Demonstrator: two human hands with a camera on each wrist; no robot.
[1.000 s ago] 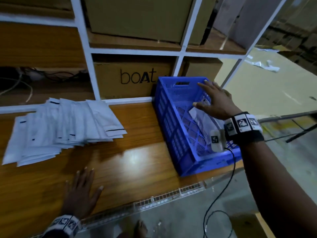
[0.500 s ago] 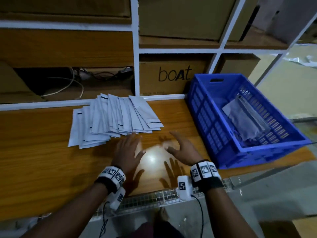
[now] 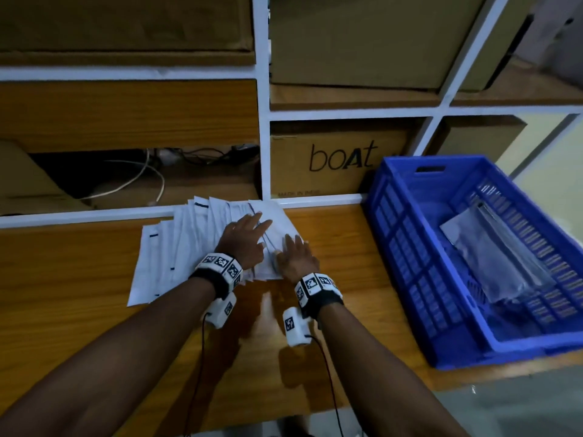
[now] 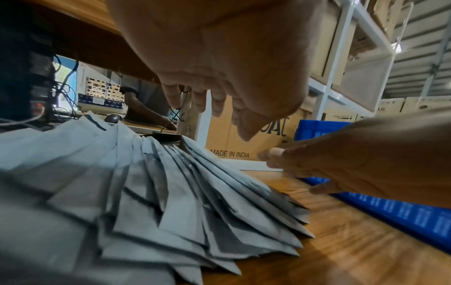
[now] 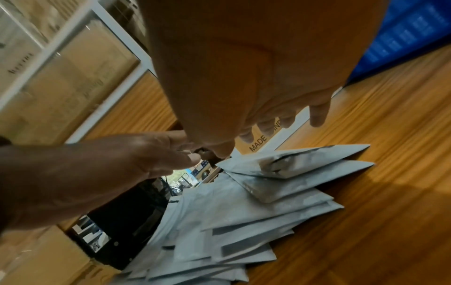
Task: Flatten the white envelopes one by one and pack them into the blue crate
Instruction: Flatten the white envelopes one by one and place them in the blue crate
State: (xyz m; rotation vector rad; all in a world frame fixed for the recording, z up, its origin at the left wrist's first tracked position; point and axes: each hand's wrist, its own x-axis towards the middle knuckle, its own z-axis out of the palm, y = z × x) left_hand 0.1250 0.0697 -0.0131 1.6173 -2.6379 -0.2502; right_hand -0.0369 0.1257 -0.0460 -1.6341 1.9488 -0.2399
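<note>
A fan of several white envelopes (image 3: 176, 247) lies on the wooden table (image 3: 347, 326) against the shelf. My left hand (image 3: 244, 241) is spread over the fan's right end with straight fingers. Close beside it, my right hand (image 3: 295, 258) reaches onto the rightmost envelopes with straight fingers too. In the left wrist view my left fingers (image 4: 212, 104) hang just above the envelopes (image 4: 171, 192). The right wrist view shows the right fingers (image 5: 317, 115) over the top envelopes (image 5: 280, 185). The blue crate (image 3: 407, 247) stands at the right with flat envelopes (image 3: 492, 263) inside.
A cardboard box marked "boat" (image 3: 340, 159) sits in the white shelf frame (image 3: 263, 121) behind the pile. Loose cables (image 3: 142, 178) lie in the left compartment. Another person (image 4: 144, 104) is behind the shelf. The table's front edge runs under my forearms.
My right hand left the crate, where an envelope stays. Both hands crossed the bare table and now reach onto the right end of the envelope fan.
</note>
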